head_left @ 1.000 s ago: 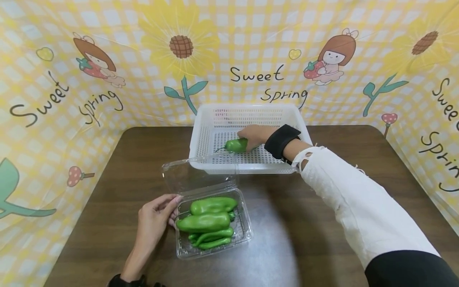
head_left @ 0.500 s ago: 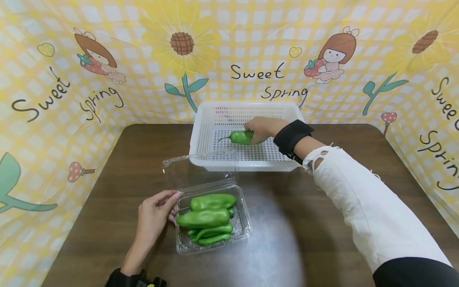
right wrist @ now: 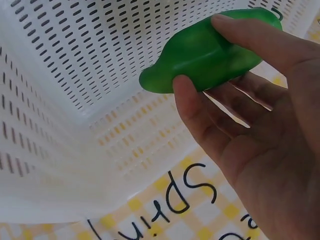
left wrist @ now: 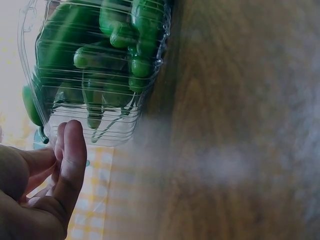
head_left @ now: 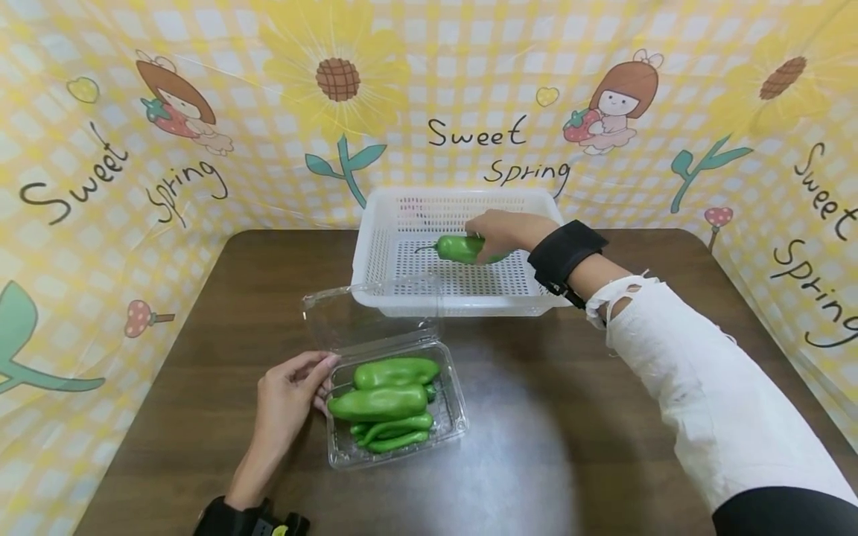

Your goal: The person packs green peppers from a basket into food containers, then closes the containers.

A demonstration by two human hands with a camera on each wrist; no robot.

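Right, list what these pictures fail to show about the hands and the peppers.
- Head view: right hand covers one end of the held pepper; whether it touches the basket floor is unclear.
- Head view: the lower peppers in the clear container are hidden by the top ones.
- Left wrist view: left hand is cut off by the frame edge; the table is blurred.

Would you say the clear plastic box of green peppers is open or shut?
Open: the clear box has its lid hinged back.
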